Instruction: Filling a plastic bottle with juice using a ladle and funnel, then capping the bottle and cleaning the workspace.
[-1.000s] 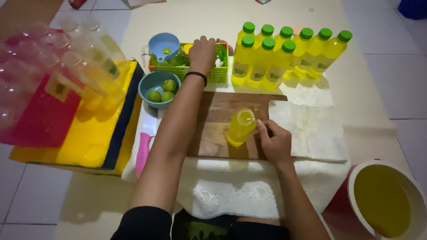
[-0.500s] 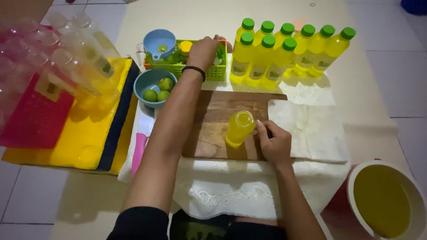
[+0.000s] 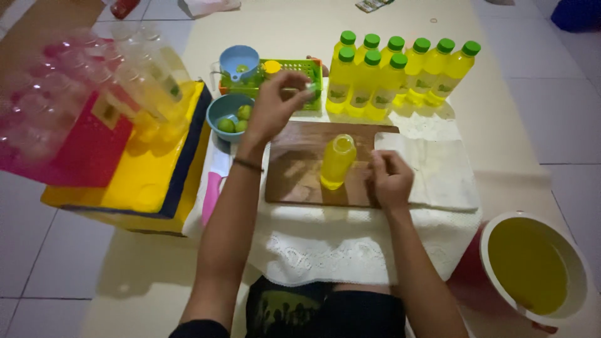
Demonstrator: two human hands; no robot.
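An open bottle of yellow liquid stands uncapped on a wooden cutting board. My left hand hovers between the board and a green basket, pinching what looks like a small green cap, which is blurred. My right hand rests on the board just right of the bottle's base, fingers curled, with nothing seen in it. Several capped yellow bottles stand in rows behind the board.
A blue funnel sits by the basket, and a blue bowl holds limes. Clear empty bottles lie on a yellow box at left. A white towel lies right of the board. A bucket of yellow liquid stands at lower right.
My left hand has lifted out of the green basket and drawn back towards the bottle with a small green piece. My right hand has stayed by the bottle's base.
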